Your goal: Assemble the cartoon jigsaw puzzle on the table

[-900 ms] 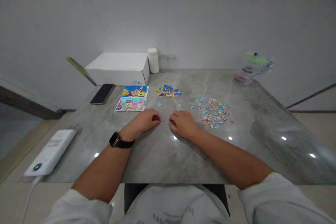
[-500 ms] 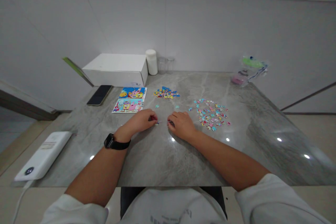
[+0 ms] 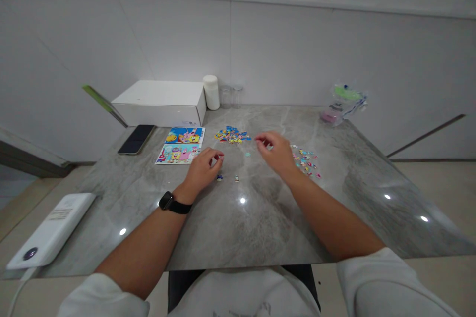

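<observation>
Left hand (image 3: 205, 166), right hand (image 3: 275, 151): fingers half-curled, too small to tell if grasping anything. Two puzzle pieces (image 3: 237, 179) are lying near left fingers, likely set apart for easy reach; pile (image 3: 231, 134) is sitting left of right fingers.

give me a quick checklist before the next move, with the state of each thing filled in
1. Picture sheet face up: ok, though the left hand hides its near right corner.
2. Two loose pieces apart from each other: ok, both lie near the left hand.
3. Left hand free of pieces: cannot tell, its fingers are curled.
4. Right hand free of pieces: cannot tell, too small to see.
5. Right-hand pile fully in view: not ok, the right hand covers part.
6. Phone away from the pieces: ok, left of the sheet.
</observation>
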`<state>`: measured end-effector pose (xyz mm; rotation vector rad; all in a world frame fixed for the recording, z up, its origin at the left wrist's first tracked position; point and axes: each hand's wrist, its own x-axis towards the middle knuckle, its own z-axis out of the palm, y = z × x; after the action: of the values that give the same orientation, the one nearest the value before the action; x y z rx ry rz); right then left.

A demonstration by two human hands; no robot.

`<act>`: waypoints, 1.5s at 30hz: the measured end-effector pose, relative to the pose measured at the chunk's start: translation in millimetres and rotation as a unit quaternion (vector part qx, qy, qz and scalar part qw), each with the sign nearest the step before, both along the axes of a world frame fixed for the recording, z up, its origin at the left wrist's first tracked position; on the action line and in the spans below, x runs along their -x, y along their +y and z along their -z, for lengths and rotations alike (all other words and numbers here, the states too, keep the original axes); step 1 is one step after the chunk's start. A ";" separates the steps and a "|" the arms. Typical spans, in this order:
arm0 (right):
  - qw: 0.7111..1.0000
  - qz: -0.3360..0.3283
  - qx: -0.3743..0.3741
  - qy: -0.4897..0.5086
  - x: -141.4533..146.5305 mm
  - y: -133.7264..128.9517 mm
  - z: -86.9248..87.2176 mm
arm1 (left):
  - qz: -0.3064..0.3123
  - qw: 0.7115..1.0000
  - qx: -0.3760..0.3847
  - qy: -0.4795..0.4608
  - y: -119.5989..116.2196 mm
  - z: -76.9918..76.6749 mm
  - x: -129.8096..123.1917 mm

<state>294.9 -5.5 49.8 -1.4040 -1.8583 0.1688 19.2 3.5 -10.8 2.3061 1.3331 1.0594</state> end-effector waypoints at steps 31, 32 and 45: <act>0.906 0.050 0.248 -0.340 -98.3 94.9 52.4 | -0.103 0.985 0.040 -0.136 4.8 4.0 -3.9; 0.906 0.052 0.249 -0.339 -97.7 94.7 52.4 | -0.102 0.985 0.041 -0.136 4.6 3.6 -4.0; 0.915 0.049 0.224 -0.331 -95.9 92.1 44.1 | -0.085 0.987 0.046 -0.130 4.0 3.1 -5.3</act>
<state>390.8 86.6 5.7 -2.0535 -2.3865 0.0687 24.5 7.6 -13.8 1.9369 1.4582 1.2710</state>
